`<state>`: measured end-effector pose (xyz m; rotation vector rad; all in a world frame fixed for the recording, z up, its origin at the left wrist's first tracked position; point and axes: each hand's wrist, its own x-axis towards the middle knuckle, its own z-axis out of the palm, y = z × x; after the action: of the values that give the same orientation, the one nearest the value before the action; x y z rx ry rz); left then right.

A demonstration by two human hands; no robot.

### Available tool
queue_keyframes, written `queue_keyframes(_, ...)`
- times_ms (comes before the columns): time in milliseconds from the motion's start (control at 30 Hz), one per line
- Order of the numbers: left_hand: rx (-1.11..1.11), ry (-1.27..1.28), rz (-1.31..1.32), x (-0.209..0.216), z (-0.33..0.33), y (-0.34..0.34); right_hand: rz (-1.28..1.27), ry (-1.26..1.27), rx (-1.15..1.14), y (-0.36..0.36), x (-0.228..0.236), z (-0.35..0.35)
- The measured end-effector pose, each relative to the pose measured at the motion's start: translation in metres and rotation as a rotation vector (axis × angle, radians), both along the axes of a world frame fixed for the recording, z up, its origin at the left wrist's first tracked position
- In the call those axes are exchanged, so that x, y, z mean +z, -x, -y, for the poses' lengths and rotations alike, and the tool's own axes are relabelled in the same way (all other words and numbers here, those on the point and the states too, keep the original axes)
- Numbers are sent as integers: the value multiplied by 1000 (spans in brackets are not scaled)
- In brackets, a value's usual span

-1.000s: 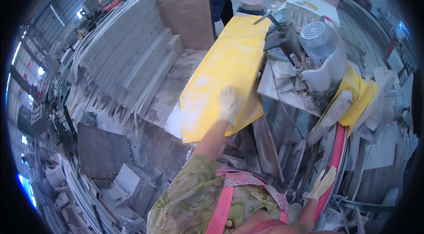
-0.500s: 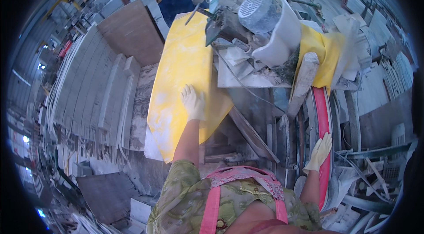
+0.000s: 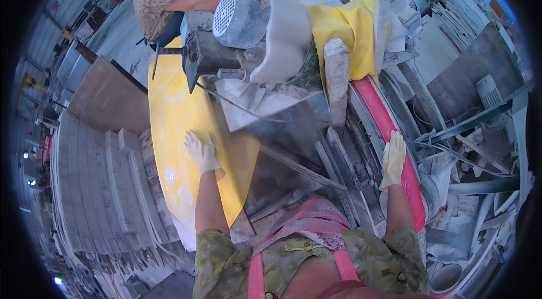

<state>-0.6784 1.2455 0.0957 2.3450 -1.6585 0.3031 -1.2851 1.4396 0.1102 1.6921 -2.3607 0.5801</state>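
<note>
My left hand (image 3: 202,153), in a pale glove, lies flat with its fingers stretched out on a yellow sheet (image 3: 176,99) that is draped over a long surface and dusted with white. To the right, my right hand (image 3: 393,161), gloved the same way, rests with straight fingers along a red strip (image 3: 375,108) that runs through a dusty frame. Whether its palm presses on the strip or only on the edge beside it, I cannot tell. Neither hand holds anything.
Ahead stands a dusty motor (image 3: 241,18) beside a curved white guard (image 3: 288,34). A yellow cloth (image 3: 344,28) hangs behind a wooden post (image 3: 337,82). Stacked long slabs (image 3: 93,180) line the left. A co-worker (image 3: 155,8) stands at far left, one arm stretched toward the motor.
My view has swung to the right, so the sheet and motor appear farther left. Both hands still touch the same places. The co-worker's arm now reaches toward the motor.
</note>
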Motion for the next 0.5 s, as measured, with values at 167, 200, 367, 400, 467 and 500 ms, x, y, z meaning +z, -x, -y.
queue_keyframes(167,12,-1,8,2,21,-5,3,-30,-10,-2,2,1)
queue_keyframes(200,11,19,-4,0,26,-7,-3,-21,-4,-1,3,1)
queue_keyframes(367,79,-45,-1,-11,39,-12,38,-20,27,-1,8,-2)
queue_keyframes(400,101,-47,-11,-12,40,-11,56,-23,27,-1,9,-1)
queue_keyframes(467,106,-38,14,-13,40,-9,116,-35,22,-2,11,-1)
queue_keyframes(500,112,-32,1,-13,40,-7,128,-57,12,-4,13,0)
